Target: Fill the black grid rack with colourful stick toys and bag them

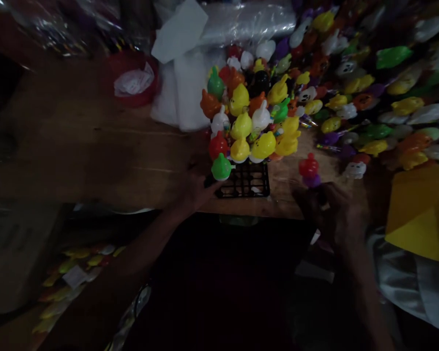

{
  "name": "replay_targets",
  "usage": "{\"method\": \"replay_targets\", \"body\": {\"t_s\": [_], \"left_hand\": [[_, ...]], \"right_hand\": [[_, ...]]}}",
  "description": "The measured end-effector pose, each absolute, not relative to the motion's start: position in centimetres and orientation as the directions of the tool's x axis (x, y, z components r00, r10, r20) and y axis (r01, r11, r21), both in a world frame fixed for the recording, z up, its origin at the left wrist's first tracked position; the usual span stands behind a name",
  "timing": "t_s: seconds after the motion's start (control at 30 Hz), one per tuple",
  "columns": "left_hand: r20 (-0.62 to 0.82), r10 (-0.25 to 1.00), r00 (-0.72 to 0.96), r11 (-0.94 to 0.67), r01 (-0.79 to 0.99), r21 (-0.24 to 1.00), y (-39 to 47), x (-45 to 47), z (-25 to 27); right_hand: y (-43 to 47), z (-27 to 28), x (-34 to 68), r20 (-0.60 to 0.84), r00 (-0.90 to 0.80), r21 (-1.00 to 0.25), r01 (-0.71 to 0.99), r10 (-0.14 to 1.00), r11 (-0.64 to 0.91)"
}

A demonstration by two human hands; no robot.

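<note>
Right of the black rack (pixel 244 185), the right hand (pixel 332 207) is pinching an upright red toy (pixel 309 167). The left hand (pixel 196 190) is resting nearer the rack, grip unclear.

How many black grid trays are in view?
1: the black tray on the wooden table, between the left hand and right hand, partly covered by toys; others may be hidden.

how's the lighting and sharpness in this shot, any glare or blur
Head view: dim, bottom centre nearly black; head view: glare on the shiny clear plastic sheeting; head view: bare right hand dark, soft-edged; head view: red-and-purple plastic toy slightly blurred; head view: outer edges smeared.
</note>
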State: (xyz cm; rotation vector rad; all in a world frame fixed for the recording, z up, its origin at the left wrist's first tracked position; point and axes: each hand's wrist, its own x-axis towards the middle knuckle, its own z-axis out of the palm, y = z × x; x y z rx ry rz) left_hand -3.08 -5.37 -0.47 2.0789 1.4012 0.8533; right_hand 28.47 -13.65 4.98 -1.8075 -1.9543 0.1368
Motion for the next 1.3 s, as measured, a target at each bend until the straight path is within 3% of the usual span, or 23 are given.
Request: {"method": "replay_targets", "body": {"t_s": [0.2, 0.43, 0.63, 0.8, 1.07, 1.3], "left_hand": [[0.2, 0.939, 0.28, -0.338, 0.638, 0.691, -5.2, -3.0, -0.7], [0.275, 0.91, 0.31, -0.413, 0.627, 0.66, -4.6, -2.8, -1.4], [0.176, 0.934, 0.31, -0.341, 0.632, 0.696, -4.5, -2.5, -1.2], [0.15, 0.943, 0.298, -0.309, 0.612, 0.728, -4.4, -2.2, -0.8], [0.229, 0.921, 0.315, -0.376, 0.563, 0.736, -4.5, -2.2, -0.7], [0.273, 0.9, 0.34, -0.429, 0.575, 0.696, -4.6, -2.6, -0.7]], "right_hand": [[-13.7, 3.4, 21.9, 0.31, 0.016, -0.632, 0.75, 0.951, 0.194], [-10.4, 1.5, 17.9, 0.374, 0.054, -0.684, 0.69, 0.926, 0.237], [-9.6, 0.8, 16.8, 0.272, 0.158, -0.83, 0.538, 0.949, 0.148], [-9.1, 0.1, 15.0, 0.381, 0.117, -0.783, 0.568, 0.917, 0.253], [-9.7, 0.2, 14.7, 0.297, 0.262, -0.854, 0.503, 0.918, 0.133], [-9.0, -0.2, 14.3, 0.499, 0.213, -0.671, 0.709, 0.84, 0.219]]}}
